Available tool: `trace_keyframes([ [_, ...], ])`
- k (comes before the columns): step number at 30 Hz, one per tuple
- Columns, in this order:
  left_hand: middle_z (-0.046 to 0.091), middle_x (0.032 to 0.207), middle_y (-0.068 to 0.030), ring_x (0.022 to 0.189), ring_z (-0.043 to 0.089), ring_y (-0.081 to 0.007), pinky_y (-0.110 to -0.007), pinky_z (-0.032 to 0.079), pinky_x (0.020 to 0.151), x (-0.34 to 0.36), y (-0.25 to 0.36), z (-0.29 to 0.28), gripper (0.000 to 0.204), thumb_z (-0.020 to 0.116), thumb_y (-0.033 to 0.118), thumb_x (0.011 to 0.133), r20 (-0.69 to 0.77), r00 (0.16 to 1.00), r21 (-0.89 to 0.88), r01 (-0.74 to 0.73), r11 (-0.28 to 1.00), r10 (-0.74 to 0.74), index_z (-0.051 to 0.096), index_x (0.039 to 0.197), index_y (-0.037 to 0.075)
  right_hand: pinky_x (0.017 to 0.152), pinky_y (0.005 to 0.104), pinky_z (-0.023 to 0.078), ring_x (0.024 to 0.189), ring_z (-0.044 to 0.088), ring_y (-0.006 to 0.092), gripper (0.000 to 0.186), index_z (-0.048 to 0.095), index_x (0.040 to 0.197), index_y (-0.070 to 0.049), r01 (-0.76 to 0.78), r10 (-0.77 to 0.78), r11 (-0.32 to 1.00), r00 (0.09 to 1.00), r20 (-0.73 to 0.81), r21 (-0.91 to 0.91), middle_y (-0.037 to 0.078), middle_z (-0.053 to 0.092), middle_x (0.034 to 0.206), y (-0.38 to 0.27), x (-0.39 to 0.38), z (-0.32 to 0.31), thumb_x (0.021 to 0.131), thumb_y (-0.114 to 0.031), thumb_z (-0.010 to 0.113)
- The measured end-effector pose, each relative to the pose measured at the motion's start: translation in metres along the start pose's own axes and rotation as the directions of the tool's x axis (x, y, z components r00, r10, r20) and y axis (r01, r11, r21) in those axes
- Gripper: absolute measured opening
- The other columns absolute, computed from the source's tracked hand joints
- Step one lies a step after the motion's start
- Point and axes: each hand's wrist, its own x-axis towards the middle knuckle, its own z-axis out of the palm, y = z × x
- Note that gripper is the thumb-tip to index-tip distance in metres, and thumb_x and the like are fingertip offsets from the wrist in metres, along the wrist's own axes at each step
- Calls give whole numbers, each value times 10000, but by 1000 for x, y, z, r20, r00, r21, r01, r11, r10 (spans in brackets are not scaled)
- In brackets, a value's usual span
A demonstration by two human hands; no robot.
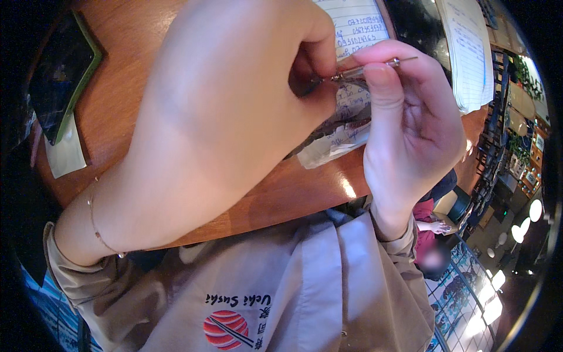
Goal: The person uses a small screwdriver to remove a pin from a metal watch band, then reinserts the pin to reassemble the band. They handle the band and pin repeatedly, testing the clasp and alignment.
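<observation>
My left hand (240, 88) is raised over the table, fingertips curled around one end of a slim metallic pen-like piece (350, 73). My right hand (419, 126) grips the same piece between thumb and forefinger, its thin tip poking out to the right. My left palm and fingers hide part of it. Behind and beneath both hands lie handwritten lined pages (358, 17) and a crumpled pale sheet (325, 152).
A dark green-edged object (64, 70) sits on paper (65, 158) at the wooden table's (117, 70) left. An open notebook (466, 53) is at upper right. Another person in maroon (428, 246) appears beyond at right, near chairs (492, 152).
</observation>
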Motion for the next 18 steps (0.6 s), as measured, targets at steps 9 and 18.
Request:
trace_keyframes([
  [9,515,514,6,465,450,-34,-206,316,420,-3,-1,-2,133,695,-17,652,-50,998,-54,-40,998,37,576,694,25,652,177,420,721,552,85,45,566,825,38,28,-26,993,999,24,-111,47,604,818,-7,5,6,848,1,578],
  [18,572,640,7,557,488,-37,-201,357,487,4,-11,-18,147,703,48,683,112,987,63,-121,991,113,594,779,26,597,198,434,621,550,116,52,585,783,22,246,-270,951,955,-121,-187,64,577,691,-3,-2,18,796,67,564],
])
